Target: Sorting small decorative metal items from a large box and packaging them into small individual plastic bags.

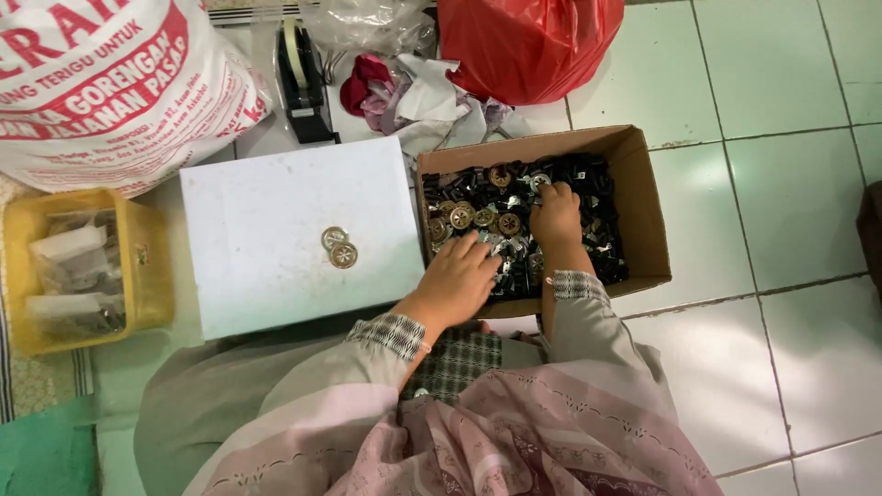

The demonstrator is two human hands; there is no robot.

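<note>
A cardboard box (643, 197) on the tiled floor holds several small black pieces and round brass-coloured discs (473, 216). My left hand (459, 276) lies flat among the pieces at the box's near left corner, fingers spread. My right hand (556, 213) reaches deeper into the box, fingertips pinching at a disc among the black pieces; whether it grips one is unclear. Two round brass discs (338, 246) lie side by side on a white foam slab (266, 211) just left of the box.
A large white printed sack (110, 83) is at far left, a yellow basket (152, 266) with plastic bags below it. A black tape dispenser (303, 78), crumpled cloth (413, 92) and a red plastic bag (528, 41) lie behind the box. White tiles (790, 184) extend right.
</note>
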